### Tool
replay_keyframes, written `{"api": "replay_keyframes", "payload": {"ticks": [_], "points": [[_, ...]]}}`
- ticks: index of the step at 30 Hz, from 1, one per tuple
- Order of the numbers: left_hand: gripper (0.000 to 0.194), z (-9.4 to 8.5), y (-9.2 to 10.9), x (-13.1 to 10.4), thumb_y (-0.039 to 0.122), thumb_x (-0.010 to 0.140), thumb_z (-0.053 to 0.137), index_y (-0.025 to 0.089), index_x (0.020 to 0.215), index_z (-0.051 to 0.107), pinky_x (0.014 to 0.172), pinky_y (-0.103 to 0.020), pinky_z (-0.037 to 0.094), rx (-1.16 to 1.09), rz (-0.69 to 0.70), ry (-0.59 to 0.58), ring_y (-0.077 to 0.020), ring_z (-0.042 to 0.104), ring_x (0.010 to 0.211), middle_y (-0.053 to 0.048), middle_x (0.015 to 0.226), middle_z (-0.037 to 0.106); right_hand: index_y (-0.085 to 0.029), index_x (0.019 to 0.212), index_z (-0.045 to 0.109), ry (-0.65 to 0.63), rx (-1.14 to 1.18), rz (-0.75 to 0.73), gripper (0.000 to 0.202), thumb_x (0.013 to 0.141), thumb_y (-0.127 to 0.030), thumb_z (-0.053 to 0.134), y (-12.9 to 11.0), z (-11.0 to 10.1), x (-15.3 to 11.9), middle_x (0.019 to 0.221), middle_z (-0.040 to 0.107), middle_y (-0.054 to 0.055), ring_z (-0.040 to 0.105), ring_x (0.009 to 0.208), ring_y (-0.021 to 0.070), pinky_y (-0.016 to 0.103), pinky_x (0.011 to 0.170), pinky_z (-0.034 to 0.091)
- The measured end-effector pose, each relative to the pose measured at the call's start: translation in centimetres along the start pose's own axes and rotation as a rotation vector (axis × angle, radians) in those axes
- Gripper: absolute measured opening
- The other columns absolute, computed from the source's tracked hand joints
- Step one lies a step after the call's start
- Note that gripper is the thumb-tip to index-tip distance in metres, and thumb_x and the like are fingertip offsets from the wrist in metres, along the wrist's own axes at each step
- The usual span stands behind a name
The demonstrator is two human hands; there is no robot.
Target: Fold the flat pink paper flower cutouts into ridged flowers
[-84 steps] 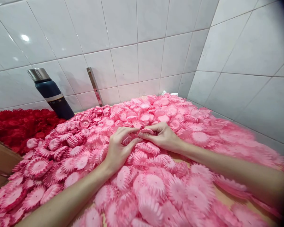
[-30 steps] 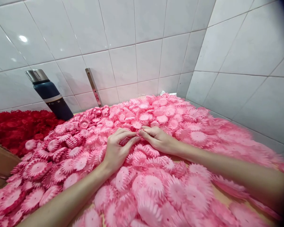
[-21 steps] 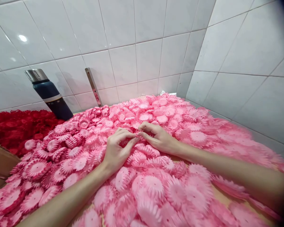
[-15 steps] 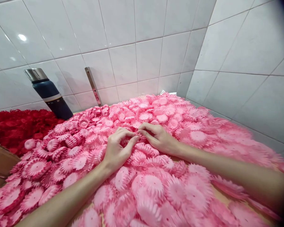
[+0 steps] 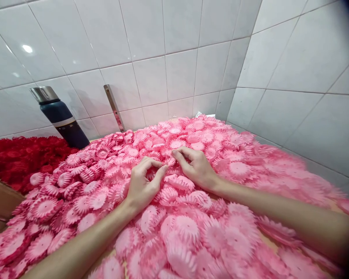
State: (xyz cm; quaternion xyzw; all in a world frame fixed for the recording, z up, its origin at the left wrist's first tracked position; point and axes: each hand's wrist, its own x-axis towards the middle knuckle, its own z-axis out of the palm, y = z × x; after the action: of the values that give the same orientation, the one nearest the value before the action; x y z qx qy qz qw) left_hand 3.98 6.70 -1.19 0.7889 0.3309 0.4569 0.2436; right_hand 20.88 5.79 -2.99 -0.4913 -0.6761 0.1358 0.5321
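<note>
Pink fringed discs (image 5: 187, 228) are heaped loosely across the table (image 5: 268, 240); finished and remaining portions cannot be distinguished. Fingers of left hand (image 5: 142, 184) and right hand (image 5: 200, 169) are narrowly spaced among them; any grip cannot be confirmed.

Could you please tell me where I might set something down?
Only slivers of tan tabletop show: one below the right forearm and one beside the left forearm, both edged by pink discs and probably too narrow. Discs crowd the middle, and red pieces fill the area between bottle and cardboard.
</note>
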Motion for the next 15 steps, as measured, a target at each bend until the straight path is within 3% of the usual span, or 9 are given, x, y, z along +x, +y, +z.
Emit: {"api": "replay_keyframes", "payload": {"ticks": [4,9,12,15], "points": [[0.010,0.0,0.1,-0.2,0.021,0.083,0.060,0.016,0.075,0.059,0.069,-0.026,0.045,0.014,0.027,0.051,-0.0140,0.057,0.072,-0.002,0.074,0.061,-0.018,0.069,0.051,0.077,0.042,0.063,0.031,0.093,-0.037,0.044,0.4,0.2,0.3,0.059,0.053,-0.001,0.049,0.054,0.0125,0.025,0.053,0.036],[0.008,-0.1,-0.2,-0.4,0.021,0.085,0.057,0.018,0.078,0.056,0.069,-0.025,0.045,0.036,0.085,0.146,-0.0137,0.057,0.074,-0.001,0.077,0.061,-0.018,0.075,0.055,0.200,0.176,0.214,0.033,0.092,-0.044,0.044,1.8,0.0,1.0,0.073,0.066,0.005,0.058,0.061,0.0151,0.028,0.057,0.044],[0.005,0.0,-0.5,-0.3,0.021,0.086,0.058,0.018,0.083,0.060,0.072,-0.026,0.046,0.048,0.063,0.136,-0.0144,0.059,0.078,-0.002,0.082,0.064,-0.018,0.092,0.059,0.127,0.264,0.111,0.020,0.087,-0.037,0.056,1.8,-0.1,1.0,0.091,0.067,0.007,0.063,0.082,0.0180,0.030,0.073,0.050],[0.005,0.0,-0.5,-0.2,0.021,0.085,0.059,0.018,0.085,0.064,0.076,-0.026,0.047,0.042,0.036,0.102,-0.0149,0.061,0.082,-0.002,0.086,0.067,-0.021,0.105,0.058,0.052,0.280,-0.025,0.020,0.087,-0.030,0.056,1.0,-0.3,0.7,0.104,0.064,0.007,0.061,0.097,0.0183,0.033,0.085,0.049]]}}
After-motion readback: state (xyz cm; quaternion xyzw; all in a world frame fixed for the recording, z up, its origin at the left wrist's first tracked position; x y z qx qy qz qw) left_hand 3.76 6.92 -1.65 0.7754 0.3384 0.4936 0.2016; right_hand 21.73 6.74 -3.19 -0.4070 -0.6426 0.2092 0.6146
